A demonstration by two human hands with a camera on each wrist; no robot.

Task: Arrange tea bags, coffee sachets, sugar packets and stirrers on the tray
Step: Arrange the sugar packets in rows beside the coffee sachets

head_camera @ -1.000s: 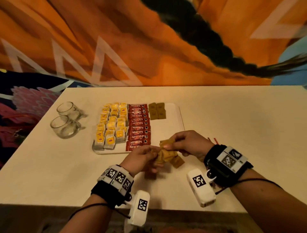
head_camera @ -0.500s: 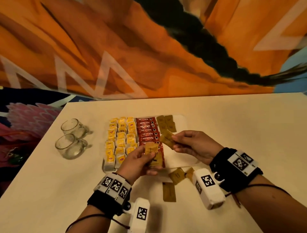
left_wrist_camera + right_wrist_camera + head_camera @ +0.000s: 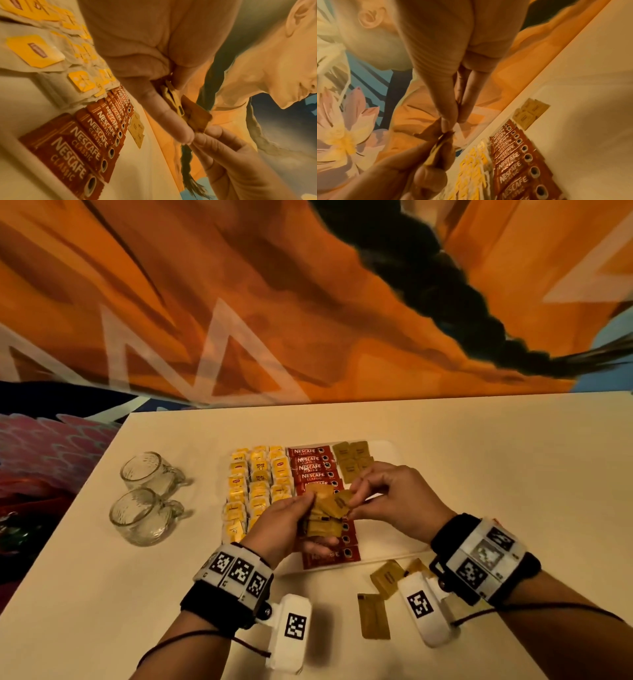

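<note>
A white tray (image 3: 387,450) holds yellow tea bags (image 3: 257,474) on its left, a column of red coffee sachets (image 3: 310,462) in the middle and several brown sugar packets (image 3: 352,455) at its far right. Above the sachets my left hand (image 3: 291,518) grips a small stack of brown sugar packets (image 3: 323,525). My right hand (image 3: 394,498) pinches one packet (image 3: 339,503) at the top of that stack. In the left wrist view the stack (image 3: 176,106) sits edge-on between thumb and fingers. No stirrers are in view.
Three loose sugar packets (image 3: 373,616) lie on the cream table (image 3: 513,474) just in front of the tray. Two glass cups (image 3: 144,498) stand left of the tray. A painted wall runs behind the table's far edge.
Both hands rose from the table's front to above the tray, carrying packets. The right hand, which held one packet apart, came back to the stack. Three packets stayed on the table.
</note>
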